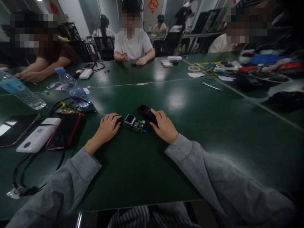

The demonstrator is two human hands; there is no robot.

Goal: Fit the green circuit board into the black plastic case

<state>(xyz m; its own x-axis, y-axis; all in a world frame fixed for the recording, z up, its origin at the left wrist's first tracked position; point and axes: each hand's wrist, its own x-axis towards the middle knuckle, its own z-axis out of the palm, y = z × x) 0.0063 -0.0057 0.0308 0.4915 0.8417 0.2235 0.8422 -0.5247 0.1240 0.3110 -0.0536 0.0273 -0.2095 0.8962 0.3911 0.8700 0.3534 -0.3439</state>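
Nearest, grey sleeves (194, 161) angle inward from left and right. The left hand (105, 128) lies palm down, fingers loosely curved around nothing, just left of the circuit board (135, 123). The right hand (164, 126) covers the right end of the black device (145, 111) beyond the board; I cannot tell whether it grips. Lifting by the casing edges, clear of bare components, seems safest.

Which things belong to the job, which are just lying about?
Likely the job:
green rectangular circuit board with screen
black boxy device, at the right hand

Apparently lying about:
clear plastic bottle with blue cap
black phone in red case
silver metal wrench
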